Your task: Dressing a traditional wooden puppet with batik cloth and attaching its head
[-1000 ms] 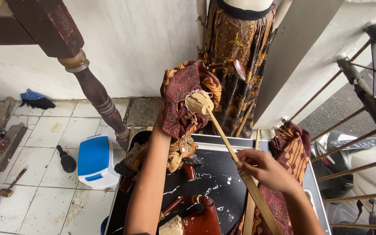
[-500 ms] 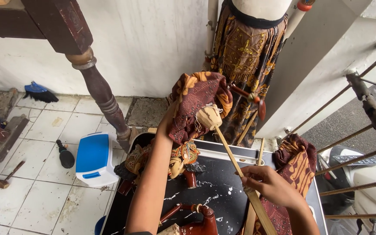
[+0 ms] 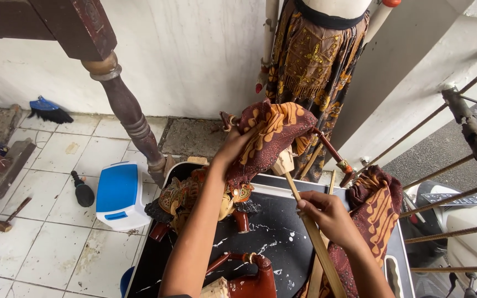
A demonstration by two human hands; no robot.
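The right hand (image 3: 329,218) has its grip pressed around the long pale wooden rod (image 3: 310,232), fingers curled on the shaft near its middle; the left hand (image 3: 230,152) pinches the brown and orange patterned cloth skirt of the puppet (image 3: 271,135), gathered over the rod's top end. Compared with a second ago, the cloth sits lower and more to the right, and the carved wooden knob (image 3: 284,163) is now mostly covered; I judge the dressing of the rod is going forward. Nearest, on the black paint-spattered bench (image 3: 271,243), lie a dark red carved wooden part (image 3: 252,278) and a painted carved puppet figure (image 3: 180,198); a second folded brown patterned cloth (image 3: 379,204) lies at the right edge, close to the rod. Farther, on the tiled floor (image 3: 45,248), stand a blue and white plastic stool (image 3: 118,194) and a turned dark wooden leg (image 3: 128,113); behind hangs a gold-patterned dressed figure (image 3: 316,55) against the white wall (image 3: 194,49).
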